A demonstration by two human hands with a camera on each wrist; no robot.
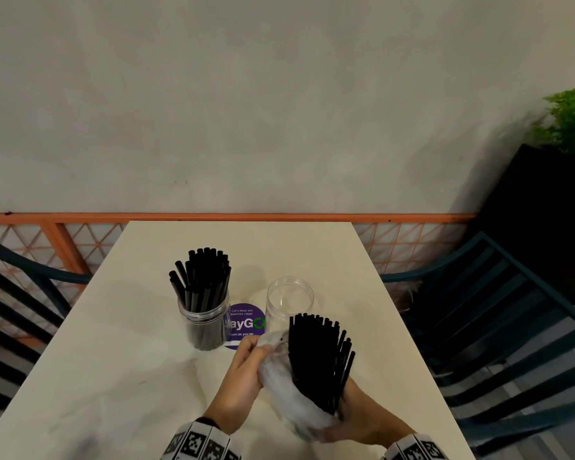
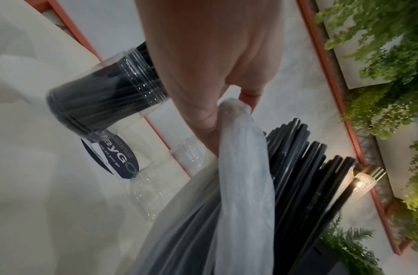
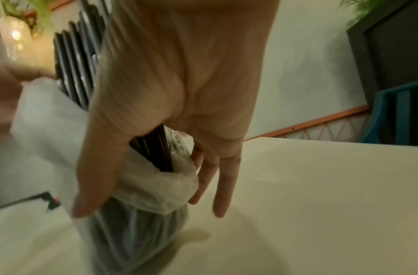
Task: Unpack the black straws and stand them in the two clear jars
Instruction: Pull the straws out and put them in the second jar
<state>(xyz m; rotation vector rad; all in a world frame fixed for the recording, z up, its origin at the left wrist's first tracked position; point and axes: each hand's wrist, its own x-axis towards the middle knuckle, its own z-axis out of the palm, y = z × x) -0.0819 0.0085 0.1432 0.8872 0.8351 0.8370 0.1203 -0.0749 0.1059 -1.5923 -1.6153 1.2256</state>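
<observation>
Above the table's near middle, a bundle of black straws [image 1: 319, 356] sticks up out of a clear plastic bag [image 1: 289, 393]. My left hand [image 1: 263, 346] pinches the bag's loose upper edge [image 2: 236, 119], to the left of the straws [image 2: 299, 167]. My right hand [image 1: 342, 416] grips the bundle's lower end through the bag [image 3: 156, 188], thumb on one side and fingers on the other. An empty clear jar [image 1: 289, 300] stands just behind the bundle. To its left, a second clear jar [image 1: 204, 322] stands full of black straws.
A purple round sticker [image 1: 244, 322] lies on the cream table [image 1: 113, 360] between the jars. Dark teal chairs [image 1: 498, 327] flank the table on both sides. An orange rail [image 1: 246, 216] and a grey wall run behind it. A black planter [image 1: 545, 210] stands at the far right.
</observation>
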